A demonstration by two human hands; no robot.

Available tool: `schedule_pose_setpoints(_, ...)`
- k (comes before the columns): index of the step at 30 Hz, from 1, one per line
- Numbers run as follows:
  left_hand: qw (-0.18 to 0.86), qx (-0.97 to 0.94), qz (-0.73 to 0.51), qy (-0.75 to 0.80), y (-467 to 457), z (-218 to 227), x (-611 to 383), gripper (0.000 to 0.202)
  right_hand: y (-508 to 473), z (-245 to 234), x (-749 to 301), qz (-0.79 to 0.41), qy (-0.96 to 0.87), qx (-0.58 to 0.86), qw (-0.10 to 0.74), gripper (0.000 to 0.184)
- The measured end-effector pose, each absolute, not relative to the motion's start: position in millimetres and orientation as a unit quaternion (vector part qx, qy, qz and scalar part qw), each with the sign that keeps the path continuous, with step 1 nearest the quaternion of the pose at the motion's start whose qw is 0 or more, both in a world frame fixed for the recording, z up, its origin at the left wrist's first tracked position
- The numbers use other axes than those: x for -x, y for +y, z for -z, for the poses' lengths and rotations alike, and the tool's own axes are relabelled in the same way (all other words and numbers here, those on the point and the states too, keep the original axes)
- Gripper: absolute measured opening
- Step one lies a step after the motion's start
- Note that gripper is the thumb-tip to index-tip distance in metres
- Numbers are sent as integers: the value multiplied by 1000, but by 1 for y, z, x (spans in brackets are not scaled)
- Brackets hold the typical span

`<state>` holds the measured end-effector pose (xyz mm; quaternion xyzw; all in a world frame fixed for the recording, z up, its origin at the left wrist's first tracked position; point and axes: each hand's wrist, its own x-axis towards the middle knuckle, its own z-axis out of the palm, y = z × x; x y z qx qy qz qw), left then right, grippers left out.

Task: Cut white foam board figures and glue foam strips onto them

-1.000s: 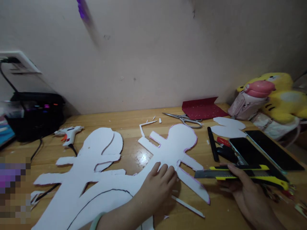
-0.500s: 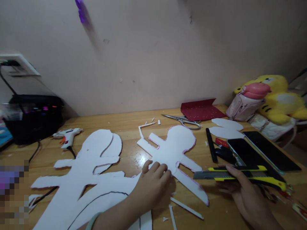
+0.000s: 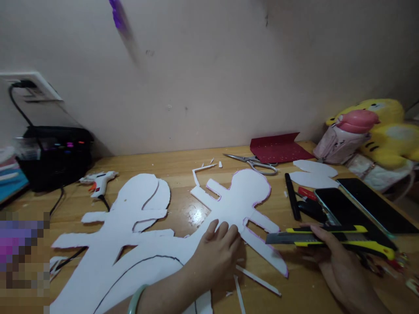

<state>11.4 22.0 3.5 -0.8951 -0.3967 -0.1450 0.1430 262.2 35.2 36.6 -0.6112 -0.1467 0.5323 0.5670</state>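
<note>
My left hand (image 3: 218, 250), a pale bangle on its wrist, has its fingers curled around the narrow body of a white foam board cutout (image 3: 240, 194) with purple outlines and several arms. My right hand (image 3: 340, 266) is closed on a black and yellow utility knife (image 3: 347, 236). Its grey blade is extended and points left, over or just beside the cutout's lower right arm; whether it touches cannot be told. To the left lie larger white cutouts (image 3: 111, 226), overlapping, one marked with a black curved line. Thin white offcut strips (image 3: 260, 281) lie below.
Behind the cutout are scissors (image 3: 252, 163) and a folded dark red card (image 3: 279, 148). Right: a black marker (image 3: 292, 196), white ovals (image 3: 314, 179), two phones (image 3: 376, 205), a pink-lidded bottle (image 3: 347, 135), a yellow plush toy (image 3: 393, 135). Left: a glue gun (image 3: 100, 182) and black bag (image 3: 59, 157).
The view has turned slightly to the left, so everything sits a little further right. Both hands keep their holds, and the knife stays almost where it was against the cutout.
</note>
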Motion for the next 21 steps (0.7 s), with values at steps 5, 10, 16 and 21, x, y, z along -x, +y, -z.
schedule_pose_setpoints(5, 83, 880, 158, -440, 30, 7, -15, 12, 36, -38, -257, -525, -155, 625, 557, 28)
schedule_pose_setpoints(10, 45, 882, 185, -431, 31, 4, -13, 16, 36, -42, -256, -519, -154, 629, 558, 30)
schedule_pose_setpoints(16, -38, 859, 232, -454, 27, -6, -4, 11, 36, -45, -256, -526, -155, 625, 556, 34)
schedule_pose_setpoints(21, 19, 853, 241, -462, 26, 2, -4, 13, 36, -38, -260, -522, -152, 622, 563, 30)
